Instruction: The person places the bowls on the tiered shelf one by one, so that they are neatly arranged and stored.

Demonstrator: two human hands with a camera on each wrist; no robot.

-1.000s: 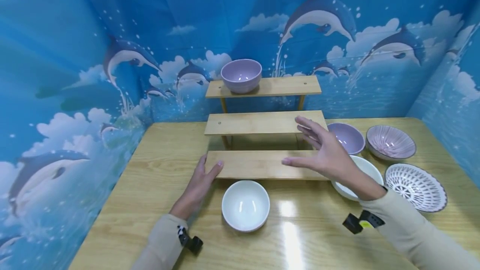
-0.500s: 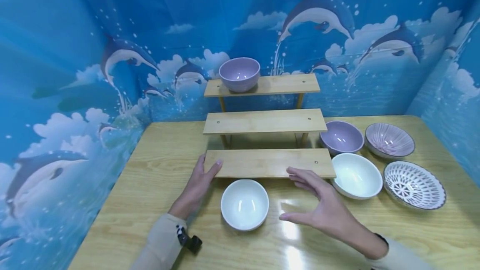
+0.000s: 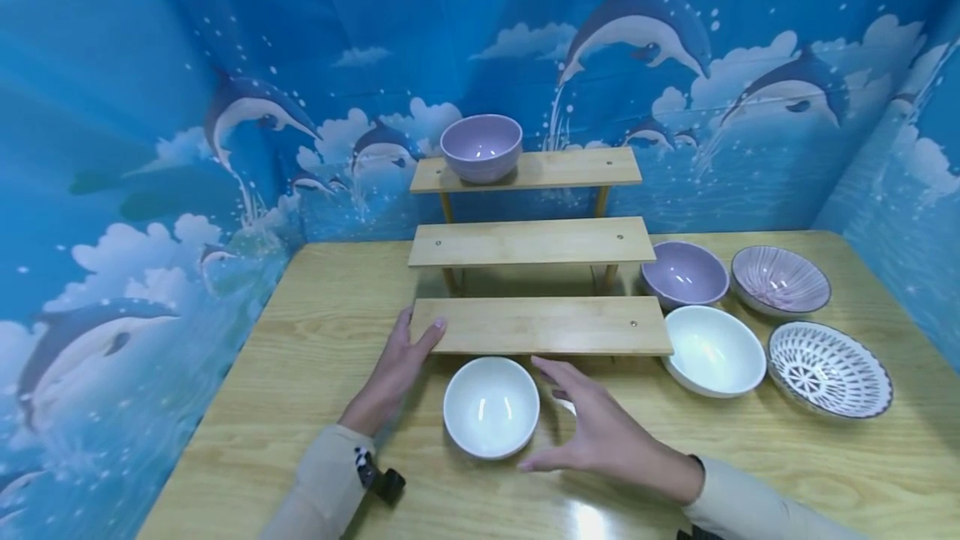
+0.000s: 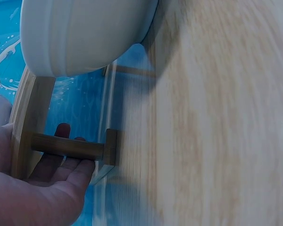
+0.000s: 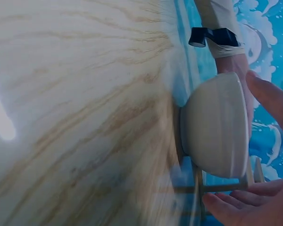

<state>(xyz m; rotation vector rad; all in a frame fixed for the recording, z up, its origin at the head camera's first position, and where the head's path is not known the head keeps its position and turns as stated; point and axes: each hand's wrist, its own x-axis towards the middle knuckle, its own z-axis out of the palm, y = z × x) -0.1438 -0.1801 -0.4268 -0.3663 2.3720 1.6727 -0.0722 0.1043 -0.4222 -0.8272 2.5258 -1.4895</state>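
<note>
A three-tier wooden shelf [image 3: 540, 326] stands on the table. My left hand [image 3: 393, 373] grips the left end of its lowest board, thumb on top. In the left wrist view the fingers [image 4: 78, 174] pass under the board around a short wooden post [image 4: 68, 146]. Just in front of the shelf sits a white bowl [image 3: 491, 408], upright. My right hand [image 3: 600, 432] is at the bowl's right side, thumb and fingers spread apart and holding nothing. In the right wrist view the bowl [image 5: 217, 127] lies between thumb and fingers, with a gap showing.
A purple bowl [image 3: 482, 148] stands on the top board's left part. To the shelf's right are another purple bowl [image 3: 684, 275], a striped bowl [image 3: 780, 282], a second white bowl [image 3: 715, 352] and a black-and-white patterned bowl [image 3: 828, 371]. Dolphin-printed cloth [image 3: 360, 40] surrounds the table.
My right hand has come down from above the lowest board and moved left to the white bowl's side. The left hand keeps its hold on the shelf.
</note>
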